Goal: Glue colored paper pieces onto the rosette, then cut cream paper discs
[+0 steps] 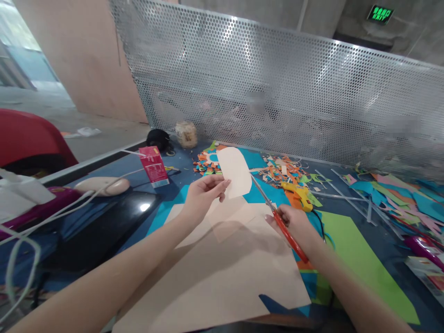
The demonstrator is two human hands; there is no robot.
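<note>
My left hand (207,192) pinches the lower left edge of a cream paper piece (235,169) with a rounded top, held above the table. My right hand (294,226) grips red-handled scissors (286,231). Their blades (260,189) point up and left, close to the paper's right edge; whether they touch it I cannot tell. Beneath both hands lies a large cream sheet (222,273) with a notch at its near right edge. A smaller cream piece (231,222) rests on it, and blue paper (166,212) shows underneath.
A yellow glue gun (298,195) and paper scraps (280,169) lie beyond my right hand. Green paper (367,263) and clear sticks (369,210) are at right. A pink carton (153,166), a black laptop-like slab (100,236) and white cables (69,210) are at left. A perforated metal screen (277,83) stands behind.
</note>
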